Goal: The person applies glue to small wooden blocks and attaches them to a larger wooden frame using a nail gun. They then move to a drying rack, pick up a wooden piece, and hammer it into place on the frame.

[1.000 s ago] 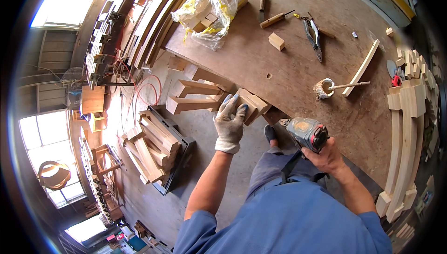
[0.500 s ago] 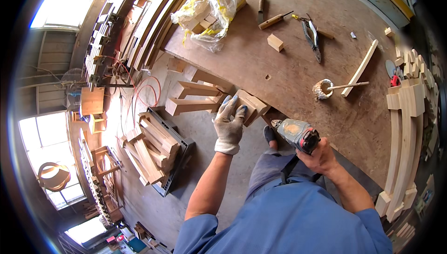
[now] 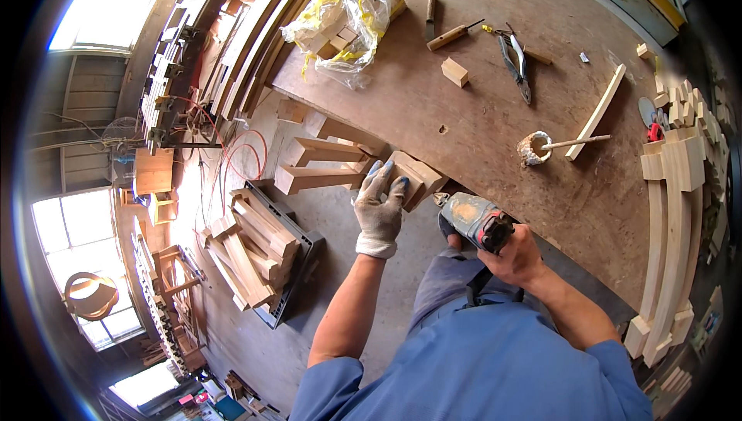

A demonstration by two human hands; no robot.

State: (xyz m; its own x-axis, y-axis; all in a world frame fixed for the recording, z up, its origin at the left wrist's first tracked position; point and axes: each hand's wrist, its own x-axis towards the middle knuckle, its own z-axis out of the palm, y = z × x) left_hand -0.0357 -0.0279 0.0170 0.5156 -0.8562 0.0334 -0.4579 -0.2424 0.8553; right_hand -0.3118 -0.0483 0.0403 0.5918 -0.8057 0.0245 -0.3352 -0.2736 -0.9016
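My left hand (image 3: 378,206), in a pale work glove with blue fingertips, grips the near end of a wooden piece (image 3: 421,174) at the bench edge. Its fingers lie over the wood; the underside is hidden. My bare right hand (image 3: 515,256) is closed round a grey drill-like power tool (image 3: 473,216) with a red and black rear. The tool's metal nose points toward the wooden piece, just short of it. Several tapered wooden legs (image 3: 321,178) stick out to the left, beside the gloved hand; how they join the piece is hidden.
On the brown bench (image 3: 495,120) lie a wood block (image 3: 454,72), pliers (image 3: 513,66), a chisel-like tool (image 3: 454,36) and a glue pot (image 3: 533,148) with a stick. A plastic bag (image 3: 348,23) holds blocks. A crate (image 3: 297,266) of wooden parts stands left on the floor.
My right hand has brought the power tool left and slightly up, closer to the wooden piece. The left hand stays nearly where it was.
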